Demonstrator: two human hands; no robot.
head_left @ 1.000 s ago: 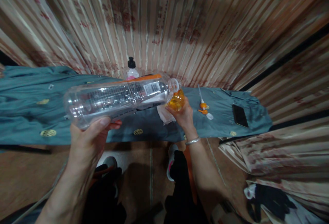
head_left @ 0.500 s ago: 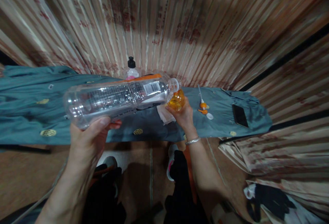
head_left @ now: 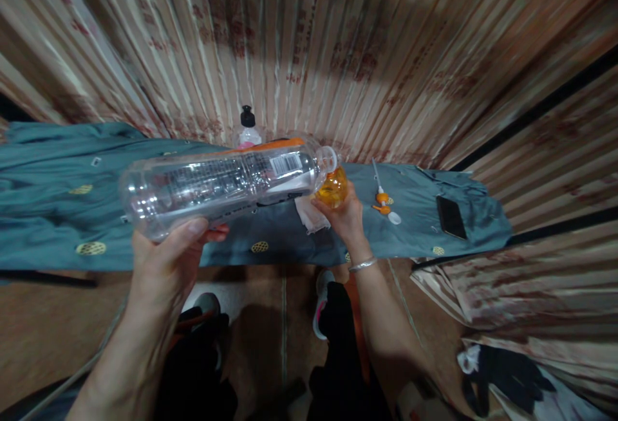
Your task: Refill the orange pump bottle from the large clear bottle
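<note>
My left hand (head_left: 167, 266) grips the base end of a large clear plastic bottle (head_left: 222, 184), held on its side with its open neck pointing right. The neck sits right over a small round container of amber liquid (head_left: 332, 189), which my right hand (head_left: 344, 218) holds from below above the teal cloth-covered table (head_left: 58, 215). A crumpled white tissue (head_left: 309, 216) lies beside my right hand. A silver bangle circles my right wrist.
A small bottle with a black cap (head_left: 248, 127) stands at the back by the striped curtain (head_left: 309, 47). An orange and white tool (head_left: 383, 202) and a dark phone (head_left: 450, 217) lie on the table's right part. Shoes and dark clothing show on the floor below.
</note>
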